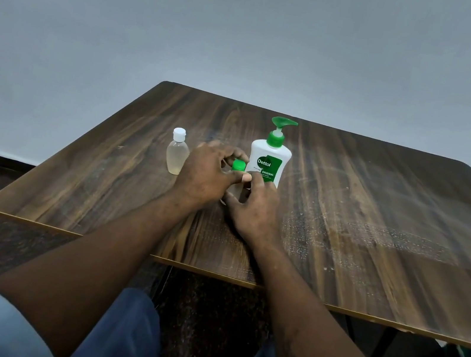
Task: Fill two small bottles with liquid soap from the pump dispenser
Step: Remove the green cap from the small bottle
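Here, one dispenser, one white-capped bottle, one green-capped bottle, two hands gripping

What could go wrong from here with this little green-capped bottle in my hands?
The left hand pinches the green cap while the right hand grips the small bottle close beside the pump dispenser; a hard twist might bump the dispenser over. Squeezing the bottle with the cap loose might spill whatever is inside.

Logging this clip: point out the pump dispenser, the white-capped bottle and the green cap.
pump dispenser [266, 164]: head view, front label.
white-capped bottle [176, 157]: head view, clear body.
green cap [239, 165]: head view, its top.
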Demonstrator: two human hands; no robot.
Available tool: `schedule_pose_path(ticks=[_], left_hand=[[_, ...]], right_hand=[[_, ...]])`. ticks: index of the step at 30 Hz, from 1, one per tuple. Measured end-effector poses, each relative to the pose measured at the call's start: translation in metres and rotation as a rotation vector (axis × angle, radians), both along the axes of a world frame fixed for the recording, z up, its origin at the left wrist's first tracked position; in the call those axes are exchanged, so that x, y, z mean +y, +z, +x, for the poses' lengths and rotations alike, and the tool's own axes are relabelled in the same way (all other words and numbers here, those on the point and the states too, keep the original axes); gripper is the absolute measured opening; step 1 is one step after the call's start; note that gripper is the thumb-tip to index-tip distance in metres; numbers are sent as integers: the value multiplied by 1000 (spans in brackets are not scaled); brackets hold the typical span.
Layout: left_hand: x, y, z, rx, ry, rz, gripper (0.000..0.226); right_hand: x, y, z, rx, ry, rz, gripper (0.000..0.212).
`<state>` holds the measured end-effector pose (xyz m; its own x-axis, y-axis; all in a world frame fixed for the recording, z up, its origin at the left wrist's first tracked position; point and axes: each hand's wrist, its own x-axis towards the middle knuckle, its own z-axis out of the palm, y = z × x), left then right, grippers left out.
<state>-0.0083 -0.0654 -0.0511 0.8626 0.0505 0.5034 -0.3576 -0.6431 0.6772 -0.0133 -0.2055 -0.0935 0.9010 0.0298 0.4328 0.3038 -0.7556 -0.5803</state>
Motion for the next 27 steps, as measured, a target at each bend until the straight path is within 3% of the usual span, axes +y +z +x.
schedule_pose_path(ticks=[7,10,16,21,27], left_hand=[[-3,-14,3,27,-51,-111,37],[-1,-19,-1,6,-118,-50,48],[-3,-10,-3,-51,-16,-58,33],[-4,-10,2,-32,20,-113,34],[-1,-6,-8,6,-137,-190,44]], right_hand=[[0,-1,1,37,16,23,44],[-1,-1,-1,38,15,9,45],[1,1,-2,27,10,27,42],[1,1,-1,30,13,25,37],[-1,1,0,34,9,5,43]])
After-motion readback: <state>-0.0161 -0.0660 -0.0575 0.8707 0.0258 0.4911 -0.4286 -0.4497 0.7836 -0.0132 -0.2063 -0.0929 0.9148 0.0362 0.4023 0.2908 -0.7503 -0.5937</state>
